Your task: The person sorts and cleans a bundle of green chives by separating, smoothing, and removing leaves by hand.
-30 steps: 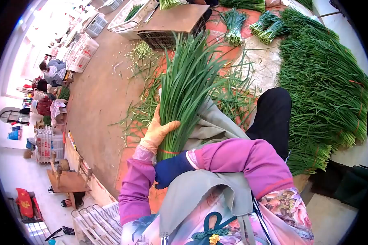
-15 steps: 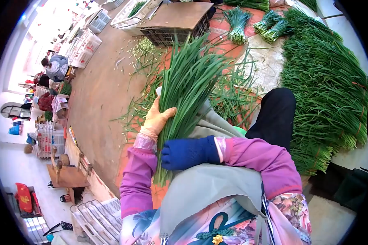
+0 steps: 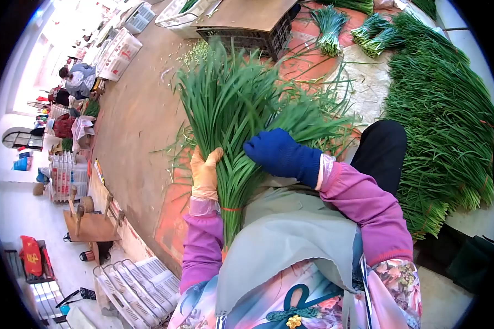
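A bundle of long green leafy stalks stands over my lap, with a red band round its lower stems. My left hand, in a pale orange glove, is wrapped round the bundle's left side above the band. My right hand, in a dark blue knitted glove, is closed on leaves at the bundle's right side. Those leaves fan out to the right, apart from the upright part, and are slightly blurred.
A big pile of green stalks lies at the right. Smaller bunches rest on the red sheet. A board tops a black crate ahead. A wooden stool and white racks are at left; a person sits farther off.
My right hand has moved up from the lower stems to the leaves and closed on some. The leaves have spread into two parts. The red band shows again below my hands.
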`<control>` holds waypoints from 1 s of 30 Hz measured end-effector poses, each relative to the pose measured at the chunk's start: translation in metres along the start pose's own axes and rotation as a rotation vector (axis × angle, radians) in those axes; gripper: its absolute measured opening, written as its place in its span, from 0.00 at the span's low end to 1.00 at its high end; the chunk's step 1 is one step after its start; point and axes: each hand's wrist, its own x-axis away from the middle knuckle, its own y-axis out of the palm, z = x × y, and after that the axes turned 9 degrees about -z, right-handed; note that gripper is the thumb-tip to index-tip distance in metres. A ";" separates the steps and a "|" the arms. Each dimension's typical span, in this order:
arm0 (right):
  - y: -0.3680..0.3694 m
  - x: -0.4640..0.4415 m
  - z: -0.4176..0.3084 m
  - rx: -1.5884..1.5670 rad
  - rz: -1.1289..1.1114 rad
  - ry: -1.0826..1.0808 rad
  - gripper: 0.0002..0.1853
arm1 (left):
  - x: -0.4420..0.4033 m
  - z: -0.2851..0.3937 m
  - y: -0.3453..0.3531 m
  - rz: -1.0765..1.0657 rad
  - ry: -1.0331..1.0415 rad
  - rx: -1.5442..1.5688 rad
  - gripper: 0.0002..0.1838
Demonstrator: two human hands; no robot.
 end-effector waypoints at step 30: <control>-0.073 0.018 0.002 -0.025 0.393 -0.056 0.16 | 0.016 0.010 0.037 0.041 0.119 -0.051 0.20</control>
